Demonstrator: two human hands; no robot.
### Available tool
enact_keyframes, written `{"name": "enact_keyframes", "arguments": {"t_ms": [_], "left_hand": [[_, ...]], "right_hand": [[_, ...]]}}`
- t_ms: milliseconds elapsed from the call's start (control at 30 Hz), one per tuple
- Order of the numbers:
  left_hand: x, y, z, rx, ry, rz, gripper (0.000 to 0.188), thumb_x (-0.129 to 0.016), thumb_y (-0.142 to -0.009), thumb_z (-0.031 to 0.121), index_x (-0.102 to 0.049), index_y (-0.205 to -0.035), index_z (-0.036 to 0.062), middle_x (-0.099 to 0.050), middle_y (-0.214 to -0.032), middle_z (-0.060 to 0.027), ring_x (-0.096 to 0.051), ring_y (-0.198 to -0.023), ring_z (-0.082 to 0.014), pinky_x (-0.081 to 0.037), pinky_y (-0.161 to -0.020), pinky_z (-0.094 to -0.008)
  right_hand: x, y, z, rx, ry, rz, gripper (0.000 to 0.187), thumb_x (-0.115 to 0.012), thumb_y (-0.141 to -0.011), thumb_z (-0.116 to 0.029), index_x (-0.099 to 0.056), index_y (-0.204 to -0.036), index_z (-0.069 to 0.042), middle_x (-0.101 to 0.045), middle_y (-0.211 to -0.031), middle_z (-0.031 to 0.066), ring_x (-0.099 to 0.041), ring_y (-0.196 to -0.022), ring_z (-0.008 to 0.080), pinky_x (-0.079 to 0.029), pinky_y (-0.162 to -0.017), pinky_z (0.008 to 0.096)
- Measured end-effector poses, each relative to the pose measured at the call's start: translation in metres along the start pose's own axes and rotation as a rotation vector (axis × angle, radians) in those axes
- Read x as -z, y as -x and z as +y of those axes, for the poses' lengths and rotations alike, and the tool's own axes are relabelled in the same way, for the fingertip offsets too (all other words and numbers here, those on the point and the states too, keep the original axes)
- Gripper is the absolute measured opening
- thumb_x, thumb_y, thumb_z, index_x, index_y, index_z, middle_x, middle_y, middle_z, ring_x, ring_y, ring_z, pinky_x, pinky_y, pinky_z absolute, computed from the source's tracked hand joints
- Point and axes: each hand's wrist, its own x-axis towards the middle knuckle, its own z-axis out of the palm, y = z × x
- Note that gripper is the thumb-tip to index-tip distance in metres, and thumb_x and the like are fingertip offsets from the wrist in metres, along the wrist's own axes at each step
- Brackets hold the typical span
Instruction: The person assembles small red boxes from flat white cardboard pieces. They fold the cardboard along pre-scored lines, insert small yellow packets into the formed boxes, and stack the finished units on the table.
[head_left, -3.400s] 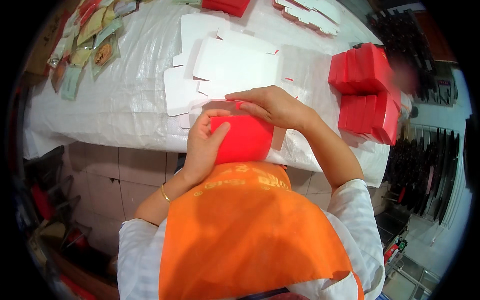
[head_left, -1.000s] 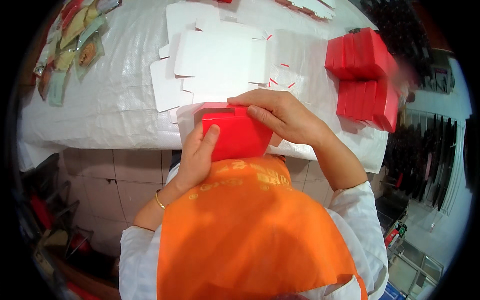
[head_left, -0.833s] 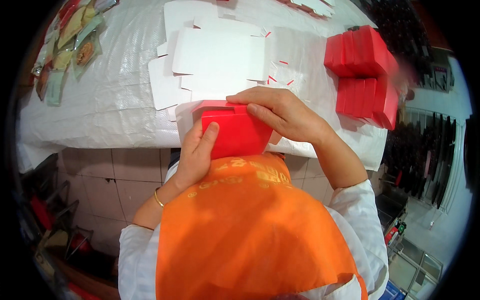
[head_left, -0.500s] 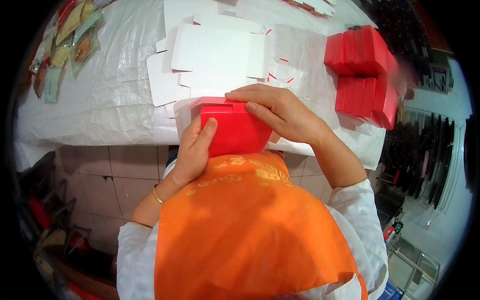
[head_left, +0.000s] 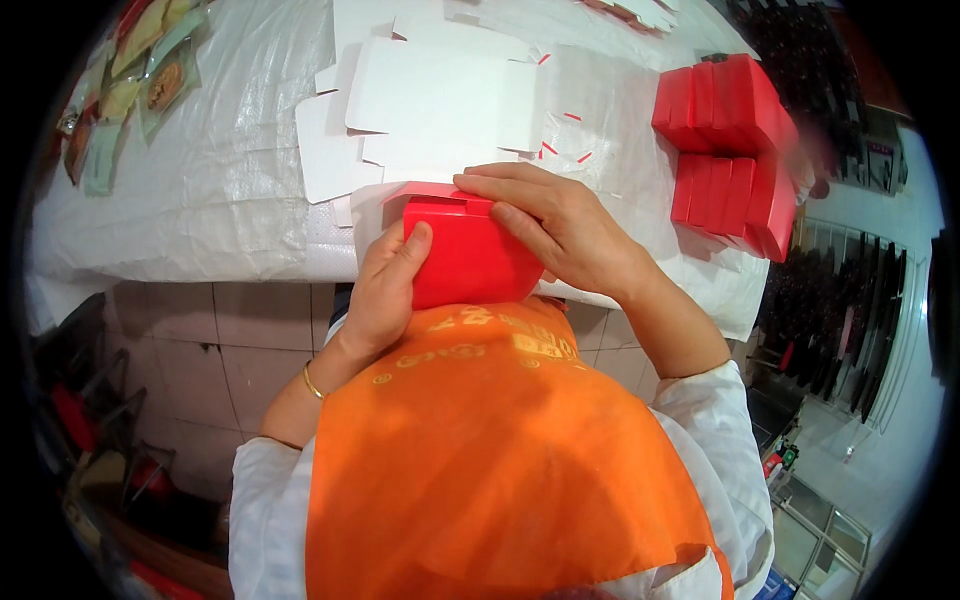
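A red cardboard box (head_left: 470, 255) is held against the front of my orange apron, at the near edge of the table. A flap along its far top edge stands partly raised, its pale inner side showing on the left. My left hand (head_left: 388, 285) grips the box's left side, thumb on the red face and the other fingers hidden behind. Across the box's far right corner lies my right hand (head_left: 550, 225), fingertips on the top edge by the flap and thumb on the red face. Beyond the box, flat white carton blanks (head_left: 440, 100) lie stacked on the table.
Folded red boxes (head_left: 725, 150) stand in two rows at the table's right. Clear packets of dried food (head_left: 150, 80) lie at the far left. White woven sheeting (head_left: 240, 200) covers the table. Tiled floor (head_left: 230, 370) shows below its near edge.
Both hands keep their hold on the box, with hardly any movement. The view has shifted slightly, and the raised flap looks nearly the same.
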Motion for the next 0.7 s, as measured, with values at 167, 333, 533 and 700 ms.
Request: {"name": "enact_keyframes", "arguments": {"t_ms": [167,333,533,700], "left_hand": [[-0.005,-0.001,0.005,0.005,0.010,0.007,0.037,-0.042,-0.110,0.029,-0.056,-0.128,-0.0010,-0.065,-0.121,-0.0084,-0.062,-0.108,-0.0126,-0.050,-0.094,-0.0290],[-0.004,-0.003,0.007,0.015,0.042,0.055,0.036,-0.041,-0.110,0.027,-0.057,-0.127,-0.0008,-0.066,-0.119,-0.0079,-0.062,-0.105,-0.0121,-0.050,-0.093,-0.0284],[-0.006,-0.001,0.011,0.022,0.020,0.048,0.036,-0.041,-0.110,0.027,-0.058,-0.124,-0.0010,-0.067,-0.116,-0.0074,-0.062,-0.104,-0.0110,-0.051,-0.092,-0.0278],[-0.008,0.000,0.011,0.024,-0.034,0.086,0.035,-0.042,-0.110,0.029,-0.061,-0.117,-0.0007,-0.067,-0.106,-0.0035,-0.060,-0.094,-0.0074,-0.049,-0.085,-0.0254]], "right_hand": [[-0.002,-0.001,-0.001,-0.014,-0.009,0.015,0.034,-0.050,-0.100,-0.008,-0.064,-0.130,-0.004,-0.063,-0.130,0.0173,-0.060,-0.120,0.0327,-0.049,-0.101,0.0376],[-0.004,-0.006,-0.002,-0.002,0.029,0.032,0.034,-0.050,-0.100,-0.009,-0.064,-0.130,-0.004,-0.063,-0.131,0.0175,-0.060,-0.121,0.0332,-0.049,-0.102,0.0379],[-0.002,-0.002,-0.002,-0.003,-0.005,0.010,0.034,-0.050,-0.100,-0.010,-0.064,-0.131,-0.005,-0.062,-0.132,0.0170,-0.060,-0.122,0.0335,-0.049,-0.102,0.0387],[0.000,0.001,-0.002,0.005,0.060,-0.010,0.038,-0.052,-0.098,-0.008,-0.063,-0.134,-0.010,-0.062,-0.132,0.0169,-0.061,-0.120,0.0341,-0.051,-0.100,0.0387]]}}
